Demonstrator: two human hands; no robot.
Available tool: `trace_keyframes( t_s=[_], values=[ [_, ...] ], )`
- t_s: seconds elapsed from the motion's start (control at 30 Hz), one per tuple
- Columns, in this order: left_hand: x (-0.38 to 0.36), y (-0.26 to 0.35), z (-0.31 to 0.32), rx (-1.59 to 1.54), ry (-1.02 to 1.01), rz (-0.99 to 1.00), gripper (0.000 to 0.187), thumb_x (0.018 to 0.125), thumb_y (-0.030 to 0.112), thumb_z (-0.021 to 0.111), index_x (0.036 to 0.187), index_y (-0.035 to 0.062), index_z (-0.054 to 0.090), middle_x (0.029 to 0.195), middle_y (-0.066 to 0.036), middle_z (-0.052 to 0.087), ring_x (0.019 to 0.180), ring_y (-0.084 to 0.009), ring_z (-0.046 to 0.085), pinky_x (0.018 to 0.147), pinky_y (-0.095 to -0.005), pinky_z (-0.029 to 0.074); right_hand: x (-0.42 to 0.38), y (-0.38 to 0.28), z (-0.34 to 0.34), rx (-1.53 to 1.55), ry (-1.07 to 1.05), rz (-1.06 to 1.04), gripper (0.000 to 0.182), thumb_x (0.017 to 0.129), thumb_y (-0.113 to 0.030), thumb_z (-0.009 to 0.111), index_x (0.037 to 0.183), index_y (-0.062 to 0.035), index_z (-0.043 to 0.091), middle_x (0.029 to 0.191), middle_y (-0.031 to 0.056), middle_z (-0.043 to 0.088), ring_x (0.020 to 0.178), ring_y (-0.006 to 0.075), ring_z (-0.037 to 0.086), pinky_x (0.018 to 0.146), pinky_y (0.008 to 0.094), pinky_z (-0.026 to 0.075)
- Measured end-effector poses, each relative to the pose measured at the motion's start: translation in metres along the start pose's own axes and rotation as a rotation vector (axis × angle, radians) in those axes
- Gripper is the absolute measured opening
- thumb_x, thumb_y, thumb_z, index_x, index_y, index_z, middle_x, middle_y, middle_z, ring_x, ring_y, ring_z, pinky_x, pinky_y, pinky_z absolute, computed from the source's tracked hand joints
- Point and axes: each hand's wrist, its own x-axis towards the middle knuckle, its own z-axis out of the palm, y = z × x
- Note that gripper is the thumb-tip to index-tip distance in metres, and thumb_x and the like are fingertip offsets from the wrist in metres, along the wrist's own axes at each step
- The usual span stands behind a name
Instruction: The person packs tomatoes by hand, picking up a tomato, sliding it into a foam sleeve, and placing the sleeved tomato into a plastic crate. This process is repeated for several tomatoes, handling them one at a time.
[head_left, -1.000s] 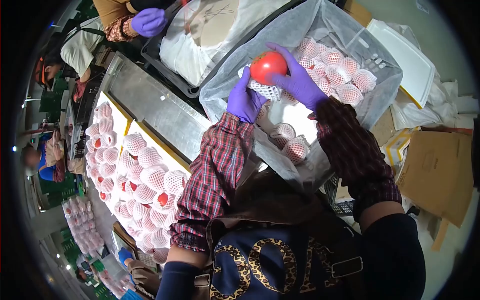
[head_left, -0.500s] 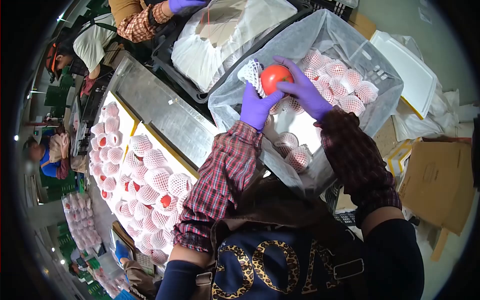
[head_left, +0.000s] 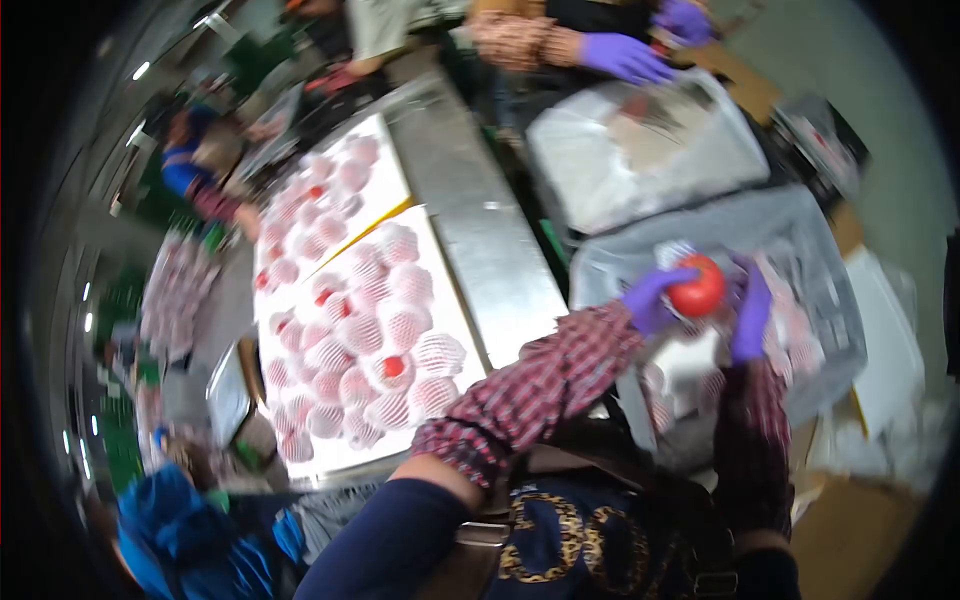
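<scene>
A bare red tomato point(head_left: 697, 287) is held over the lined crate by my left hand point(head_left: 652, 302), whose fingers and thumb close on its left side. Just beyond it, a white foam net point(head_left: 675, 252) shows past my left fingers. My right hand point(head_left: 752, 312), in a purple glove like the left, is close by the tomato's right side with fingers stretched up, blurred by motion. Below both hands, the crate's grey plastic liner point(head_left: 835, 300) surrounds several net-wrapped tomatoes point(head_left: 795, 340) and a white surface.
On the left, white trays point(head_left: 465, 340) with yellow edges carry many netted tomatoes on a metal table point(head_left: 480, 220). Another person's purple-gloved hand point(head_left: 625, 57) is over a second lined crate point(head_left: 560, 150). A white foam lid point(head_left: 885, 330) and cardboard point(head_left: 860, 530) lie at right.
The view has swung left, so the crate and hands now appear farther right. The tomato is still in my left hand; my right fingers have shifted to its right side.
</scene>
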Motion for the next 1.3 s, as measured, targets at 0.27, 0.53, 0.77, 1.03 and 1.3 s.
trace_keyframes(
  t_s=[0.27, 0.53, 0.77, 1.03, 1.3],
  values=[
    [-0.003, 0.000, -0.009, -0.136, -0.272, -0.035, 0.048, 0.077, 0.014, 0.061, 0.121, 0.0047, 0.043, 0.114, -0.012, 0.053, 0.103, -0.0220, 0.054, 0.086, -0.0387, 0.046, -0.023, -0.015, 0.028, -0.505, -0.335, -0.052, 0.050, 0.075, -0.005, 0.063, 0.120, 0.0000, 0.041, 0.116, 0.0110, 0.051, 0.107, 0.0210, 0.050, 0.091, 0.0313, 0.042],
    [0.013, -0.009, -0.022, 0.415, 0.095, 0.564, 0.051, 0.077, 0.011, 0.062, 0.122, 0.0049, 0.039, 0.112, -0.008, 0.050, 0.105, -0.0178, 0.049, 0.092, -0.0325, 0.040, -0.028, -0.032, 0.040, -0.401, 0.131, -0.197, 0.027, 0.090, -0.021, 0.042, 0.093, 0.0011, 0.057, 0.081, 0.0025, 0.054, 0.071, 0.0086, 0.049, 0.064, 0.0219, 0.041],
    [-0.078, 0.113, -0.004, 0.194, 0.026, 0.751, 0.051, 0.079, 0.014, 0.060, 0.125, 0.0113, 0.038, 0.114, -0.010, 0.048, 0.105, -0.0195, 0.050, 0.087, -0.0329, 0.045, -0.006, 0.041, -0.004, -0.532, -0.206, 0.174, 0.027, 0.086, -0.023, 0.047, 0.084, 0.0004, 0.060, 0.068, 0.0030, 0.056, 0.058, 0.0139, 0.050, 0.056, 0.0281, 0.042],
    [-0.152, 0.285, -0.219, -0.204, 0.613, 0.852, 0.040, 0.084, 0.035, 0.045, 0.119, 0.0174, 0.043, 0.117, -0.009, 0.048, 0.102, -0.0270, 0.052, 0.079, -0.0465, 0.049, -0.072, 0.149, 0.009, -1.439, -0.906, 0.379, 0.032, 0.076, -0.029, 0.053, 0.096, -0.0052, 0.055, 0.087, 0.0196, 0.059, 0.081, 0.0341, 0.059, 0.070, 0.0427, 0.047],
    [-0.129, 0.338, -0.338, -0.047, 1.193, 1.284, 0.065, 0.069, 0.027, 0.068, 0.122, 0.0039, 0.039, 0.112, -0.017, 0.049, 0.099, -0.0278, 0.051, 0.084, -0.0342, 0.043, -0.051, 0.200, -0.003, -1.387, -1.074, 0.529, 0.045, 0.073, -0.029, 0.058, 0.109, -0.0038, 0.049, 0.095, 0.0202, 0.058, 0.085, 0.0312, 0.059, 0.074, 0.0395, 0.047]
  ],
)
